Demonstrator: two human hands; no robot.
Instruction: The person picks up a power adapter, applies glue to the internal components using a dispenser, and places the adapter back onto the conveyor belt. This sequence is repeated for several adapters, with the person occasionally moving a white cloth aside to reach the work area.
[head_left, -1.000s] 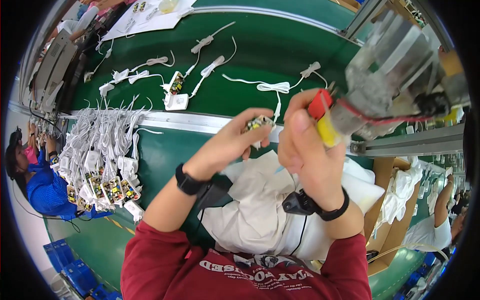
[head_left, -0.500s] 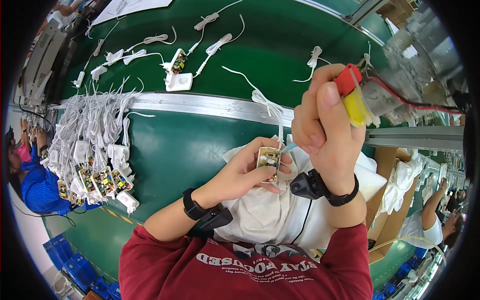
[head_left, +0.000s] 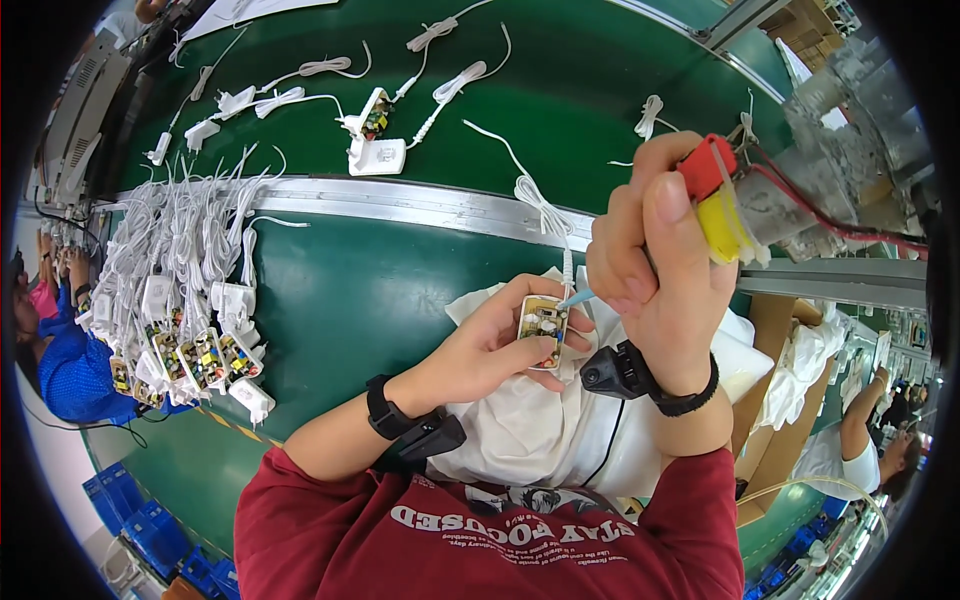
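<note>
My left hand (head_left: 490, 350) holds an open charger (head_left: 541, 333), its circuit board facing up, the thumb pressed over the lower part. From its far end a coiled white cable (head_left: 543, 208) runs away across the metal rail. My right hand (head_left: 665, 240) is closed round a dispensing tool with a red and a yellow part (head_left: 722, 225). Its tapered pale blue tip (head_left: 578, 298) reaches to the board's upper right corner; whether it touches is too small to tell. A wired, clear bulky body (head_left: 830, 150) adjoins the tool at the right.
On the left lies a heap of open chargers (head_left: 205, 360) with bundled white cables. Beyond the metal rail (head_left: 400, 205), a green belt (head_left: 250, 130) carries more chargers, one opened (head_left: 376, 155). White cloth (head_left: 500, 420) lies under my hands; a cardboard box (head_left: 765, 400) stands at right. Other people sit at both sides.
The chargers and cables on the far belt have shifted right. My left hand and the held charger have moved slightly right, the blue tip staying by the board's corner.
</note>
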